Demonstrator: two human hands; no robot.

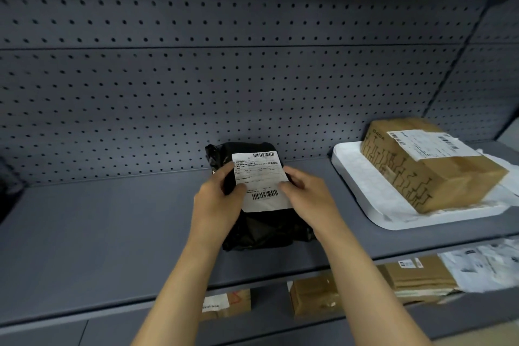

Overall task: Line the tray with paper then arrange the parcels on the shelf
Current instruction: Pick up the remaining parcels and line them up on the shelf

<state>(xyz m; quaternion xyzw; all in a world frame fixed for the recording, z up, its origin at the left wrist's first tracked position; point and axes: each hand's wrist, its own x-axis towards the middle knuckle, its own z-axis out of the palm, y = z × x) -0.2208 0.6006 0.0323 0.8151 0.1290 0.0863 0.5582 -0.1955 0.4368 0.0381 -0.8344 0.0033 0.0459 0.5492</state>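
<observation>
Item under handling: a soft black plastic mailer parcel with a white printed shipping label (258, 191), lying on the grey metal shelf (112, 219) roughly mid-span, in front of the perforated grey back panel (224, 64).

Left hand (217, 196): fingers closed around the parcel's left edge, thumb lying on the label's left margin. Right hand (303, 191): fingers curled over the right edge, thumb on the label. Both hands have hold of the parcel; whether it rests fully on the shelf or is partly lifted cannot be told.

To the right, well apart from the mailer, a white rectangular tray (354, 205) sits on the same shelf, lined with white paper (373, 182) and carrying a brown cardboard box with a white label (432, 166). More parcels lie on the lower shelf (323, 298).

Handling assessment: the mailer film is wrinkled and sagging, so the contents are probably soft and light. The glossy film is likely slippery and will deform under pressure. The flat labelled face gives the firmest purchase; a two-sided grip at the edges, as presently applied, appears suitable. Pinching loose film alone risks a slip.
</observation>
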